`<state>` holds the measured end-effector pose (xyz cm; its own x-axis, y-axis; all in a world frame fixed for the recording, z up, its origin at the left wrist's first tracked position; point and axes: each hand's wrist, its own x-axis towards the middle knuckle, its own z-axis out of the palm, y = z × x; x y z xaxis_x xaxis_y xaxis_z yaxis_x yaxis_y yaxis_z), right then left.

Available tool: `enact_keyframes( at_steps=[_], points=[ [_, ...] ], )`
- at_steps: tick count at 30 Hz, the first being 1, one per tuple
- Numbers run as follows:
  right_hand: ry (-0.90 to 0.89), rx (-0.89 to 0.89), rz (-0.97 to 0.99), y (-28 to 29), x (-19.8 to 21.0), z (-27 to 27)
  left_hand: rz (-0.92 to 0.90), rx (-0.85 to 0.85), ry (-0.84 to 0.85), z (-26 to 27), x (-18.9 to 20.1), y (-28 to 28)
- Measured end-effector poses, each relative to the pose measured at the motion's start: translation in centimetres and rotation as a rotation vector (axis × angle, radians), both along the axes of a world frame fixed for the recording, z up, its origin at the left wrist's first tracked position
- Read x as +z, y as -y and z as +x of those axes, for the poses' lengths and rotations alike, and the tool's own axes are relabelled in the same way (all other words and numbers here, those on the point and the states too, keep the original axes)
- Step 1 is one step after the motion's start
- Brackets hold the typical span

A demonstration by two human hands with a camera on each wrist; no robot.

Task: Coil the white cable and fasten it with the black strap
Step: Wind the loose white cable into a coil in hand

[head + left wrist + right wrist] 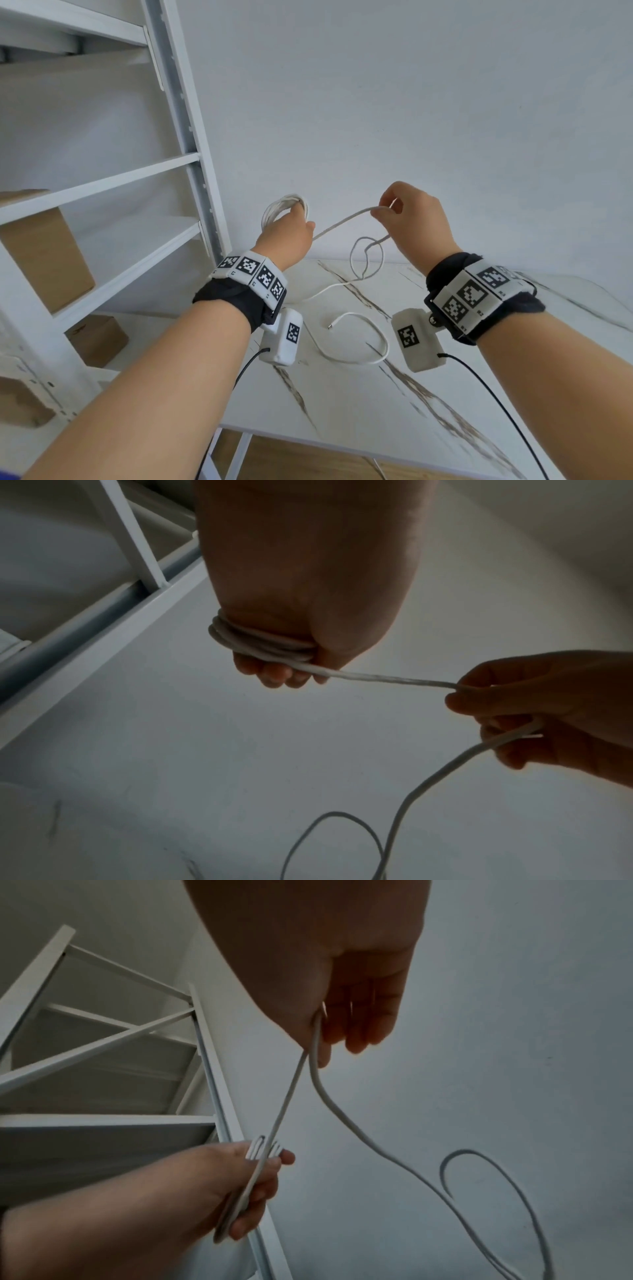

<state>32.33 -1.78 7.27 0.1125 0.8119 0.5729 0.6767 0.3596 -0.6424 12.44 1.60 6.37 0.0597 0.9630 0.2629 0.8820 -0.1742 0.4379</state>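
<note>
Head view: both hands raised over the marbled table (394,404), bare wall behind, white shelf unit (102,185) close on the left. Left hand (286,236) grips several coiled loops of the white cable (342,222); right hand (414,222) pinches the strand between them, slack trailing onto the table.

Left wrist view: fingers (274,673) curl round the coil (260,645); strand fairly straight to the right hand (548,712).

Right wrist view: right hand (342,1001) pinches the cable (329,1096); left hand (205,1185) grips the coil beside the shelf post (219,1085).

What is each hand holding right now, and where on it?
The left hand grips the white cable by its wound loops. The right hand pinches the straight run leading off that coil; the rest hangs down to the table.
</note>
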Motion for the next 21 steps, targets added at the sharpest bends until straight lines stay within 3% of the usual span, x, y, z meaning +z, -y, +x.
enact_keyframes(
  at_steps=[4, 7, 9, 13, 21],
  points=[
    [-0.536, 0.267, -0.178, 0.0, 0.7, 0.0, -0.047, -0.089, 0.091, 0.8, 0.0, -0.3],
    [-0.823, 0.487, -0.36, 0.1, 1.3, 0.5, -0.144, -0.16, 0.361, 1.4, 0.1, -0.1],
    [-0.816, 0.503, -0.397, 0.2, 1.5, 0.7, -0.22, -0.178, 0.429, 1.5, 0.3, 0.2],
    [-0.814, 0.436, -0.362, -0.2, 1.3, 0.9, -0.341, -0.157, 0.381, 1.2, 0.7, 0.6],
    [-0.562, 0.192, -0.158, -1.5, 0.3, 0.5, -0.499, -0.367, 0.499, 2.0, 1.4, 1.9]
  ],
)
